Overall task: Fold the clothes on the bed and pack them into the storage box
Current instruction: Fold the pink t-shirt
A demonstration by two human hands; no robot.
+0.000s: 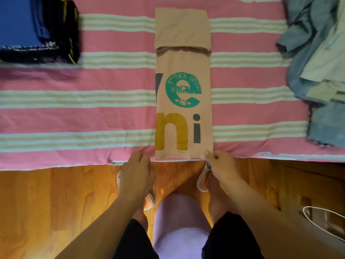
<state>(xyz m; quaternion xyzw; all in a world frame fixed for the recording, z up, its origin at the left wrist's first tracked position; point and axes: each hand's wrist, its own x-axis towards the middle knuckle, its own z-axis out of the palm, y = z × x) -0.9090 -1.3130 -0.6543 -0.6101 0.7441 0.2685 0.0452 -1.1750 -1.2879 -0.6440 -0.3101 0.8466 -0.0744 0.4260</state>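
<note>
A peach T-shirt (183,58) with green, mustard and grey print lies on the bed, folded into a long narrow strip running away from me. My right hand (221,162) pinches its near right corner at the bed's edge. My left hand (138,169) sits at the near left corner with curled fingers; whether it holds the cloth is hidden. The storage box is out of sight.
The bed carries a pink sheet (93,116) with pale stripes. A stack of dark and blue folded clothes (37,30) sits far left. A heap of blue and pale unfolded garments (317,71) lies at the right. Wooden floor (56,202) is below me.
</note>
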